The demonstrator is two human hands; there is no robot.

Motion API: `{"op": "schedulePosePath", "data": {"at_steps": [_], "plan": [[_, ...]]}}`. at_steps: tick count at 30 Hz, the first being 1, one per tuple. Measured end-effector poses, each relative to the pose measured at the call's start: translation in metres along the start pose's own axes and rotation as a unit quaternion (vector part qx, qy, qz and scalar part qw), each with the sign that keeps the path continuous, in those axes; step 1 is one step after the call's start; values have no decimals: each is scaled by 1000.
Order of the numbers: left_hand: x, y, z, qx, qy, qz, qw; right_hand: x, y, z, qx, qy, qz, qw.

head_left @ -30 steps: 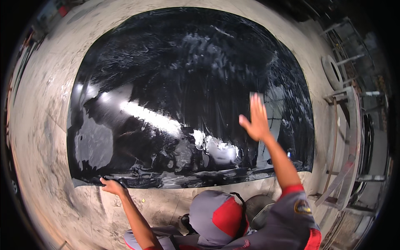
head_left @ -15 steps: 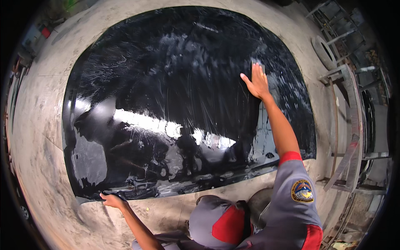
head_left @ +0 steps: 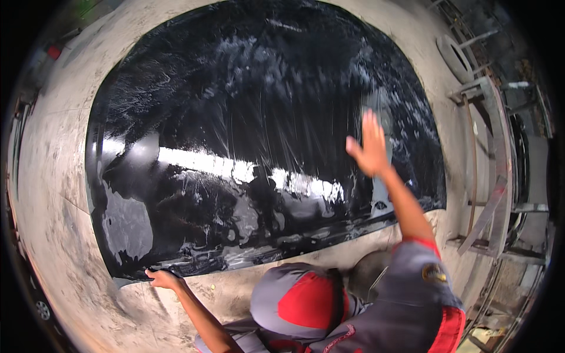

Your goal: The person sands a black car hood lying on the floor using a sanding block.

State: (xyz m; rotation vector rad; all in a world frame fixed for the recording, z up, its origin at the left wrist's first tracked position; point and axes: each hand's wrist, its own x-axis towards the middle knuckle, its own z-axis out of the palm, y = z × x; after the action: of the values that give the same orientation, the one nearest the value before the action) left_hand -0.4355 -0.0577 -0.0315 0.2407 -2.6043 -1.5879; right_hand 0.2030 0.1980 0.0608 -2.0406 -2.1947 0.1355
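A large black glossy curved panel (head_left: 235, 117) with wet streaks and grey patches fills the middle of the view. My left hand (head_left: 162, 276) grips its near edge at the lower left, fingers curled onto the rim. My right hand (head_left: 369, 147) lies flat on the panel's right part, fingers stretched out and thumb apart. A pale patch shows beneath and around its fingertips; I cannot tell whether this is a thin pad or wet surface.
Pale stained floor (head_left: 59, 147) surrounds the panel. Wooden frames (head_left: 500, 165) and a grey ring (head_left: 447, 53) line the right. A small red object (head_left: 53, 52) is at the upper left. A grey-and-red cap (head_left: 297, 300) shows at the bottom, beside a dark rounded object (head_left: 368, 270).
My right hand moved up the panel, then back down and slightly right. My left hand stays on the near edge. The panel sits slightly higher and further left in view.
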Motion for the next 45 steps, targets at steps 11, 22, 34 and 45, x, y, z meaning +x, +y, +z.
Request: {"op": "schedulePosePath", "data": {"at_steps": [11, 22, 34, 45], "plan": [[-21, 0, 10, -28, -47, -9, 998, 32, 57, 1, -13, 16, 108, 994], [-33, -1, 13, -32, -35, 14, 999, 56, 57, -4, -43, 34, 174, 983], [-36, 11, 8, -65, -55, -18, 996, 49, -14, 6, -11, 42, 23, 999], [-50, 18, 8, -42, -64, -46, 996, 33, -42, -5, -18, 3, -1, 1000]]}}
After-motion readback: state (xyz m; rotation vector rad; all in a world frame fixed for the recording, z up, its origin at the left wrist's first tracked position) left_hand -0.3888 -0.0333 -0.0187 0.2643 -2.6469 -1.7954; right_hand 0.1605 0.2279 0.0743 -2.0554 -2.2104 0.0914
